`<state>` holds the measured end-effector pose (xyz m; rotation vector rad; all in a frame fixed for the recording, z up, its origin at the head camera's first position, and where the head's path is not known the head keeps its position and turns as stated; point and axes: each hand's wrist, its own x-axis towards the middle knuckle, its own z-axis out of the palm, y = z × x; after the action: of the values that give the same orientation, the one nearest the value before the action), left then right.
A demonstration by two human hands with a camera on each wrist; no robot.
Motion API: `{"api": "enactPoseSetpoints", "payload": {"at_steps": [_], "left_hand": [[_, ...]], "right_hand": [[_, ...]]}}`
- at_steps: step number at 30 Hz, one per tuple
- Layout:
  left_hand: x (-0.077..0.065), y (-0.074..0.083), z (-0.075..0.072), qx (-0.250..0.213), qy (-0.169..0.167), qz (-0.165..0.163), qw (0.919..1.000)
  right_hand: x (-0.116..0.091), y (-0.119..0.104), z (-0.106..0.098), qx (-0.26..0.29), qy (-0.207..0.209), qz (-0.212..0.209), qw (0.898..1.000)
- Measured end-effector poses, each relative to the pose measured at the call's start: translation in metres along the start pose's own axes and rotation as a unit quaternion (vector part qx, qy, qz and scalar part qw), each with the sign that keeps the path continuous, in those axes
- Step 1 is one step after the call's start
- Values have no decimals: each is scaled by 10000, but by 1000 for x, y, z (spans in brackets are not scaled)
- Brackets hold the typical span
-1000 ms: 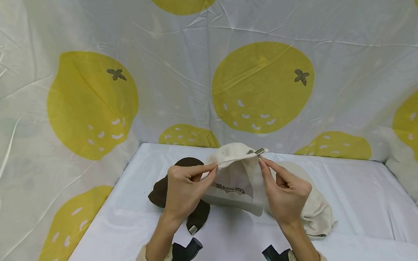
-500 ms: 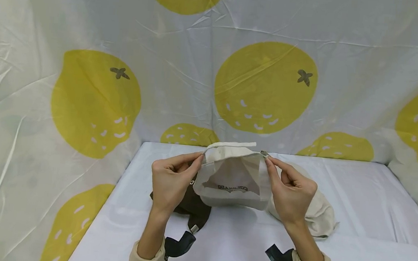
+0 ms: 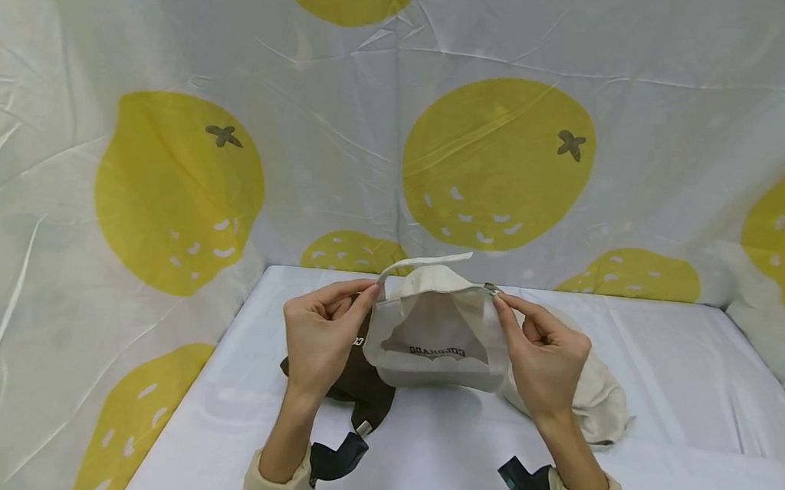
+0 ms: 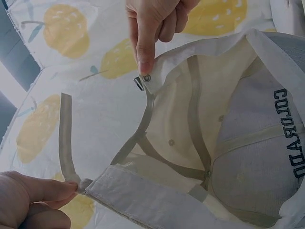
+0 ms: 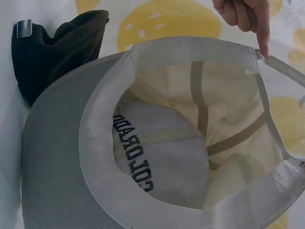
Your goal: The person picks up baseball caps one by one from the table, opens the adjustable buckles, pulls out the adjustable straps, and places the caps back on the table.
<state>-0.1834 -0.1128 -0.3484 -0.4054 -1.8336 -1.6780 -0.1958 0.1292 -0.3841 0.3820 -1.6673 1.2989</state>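
Observation:
A cream baseball cap (image 3: 434, 375) is held up between both hands, its inside facing me and dark COLORADO lettering (image 5: 136, 157) reading mirrored there. My left hand (image 3: 319, 339) pinches the cap's back edge at the base of the adjuster strap (image 4: 67, 138), whose free end sticks out unfastened. Opposite it, my right hand (image 3: 546, 357) pinches the other back corner, right beside the metal buckle (image 4: 138, 84) and a small eyelet (image 4: 147, 78). The back opening gapes between the two hands. The brim (image 5: 62, 157) points down toward the table.
A dark brown cap (image 3: 361, 381) with a metal clasp (image 3: 364, 429) lies behind the left hand. Partly covered by the right hand, another cream cap (image 3: 601, 404) rests on the white table (image 3: 678, 483). A lemon-patterned cloth (image 3: 331, 140) hangs behind.
The strap, earlier across to the buckle, has come free and now angles upward. My hands have spread apart, the left moving left, and the cap's opening faces me more.

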Motion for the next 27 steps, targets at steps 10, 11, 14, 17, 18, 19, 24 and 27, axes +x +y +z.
{"api": "enactPoseSetpoints", "payload": {"at_steps": [10,11,14,17,18,19,24,27], "left_hand": [[-2,-2,3,-90,-55,-99,9999],[-2,-2,4,-87,-62,-99,9999],[-2,-3,5,-114,-95,-117,9998],[-2,-4,6,-113,-119,-171,9997],[-2,-5,6,-102,-117,-183,9997],[-2,-5,6,-98,-108,-200,9997],[-1,-8,5,-82,-58,-202,9997],[1,-8,6,-89,-51,-168,9998]], "right_hand": [[1,1,-7,-395,-676,232,9967],[2,1,-7,-428,-727,252,9961],[2,1,-8,-526,-867,318,9943],[2,1,-10,-554,-944,306,9935],[3,1,-11,-547,-988,312,9931],[3,0,-12,-528,-1019,301,9929],[6,0,-15,-403,-1106,299,9926],[7,-1,-15,-358,-1127,313,9925]]}}
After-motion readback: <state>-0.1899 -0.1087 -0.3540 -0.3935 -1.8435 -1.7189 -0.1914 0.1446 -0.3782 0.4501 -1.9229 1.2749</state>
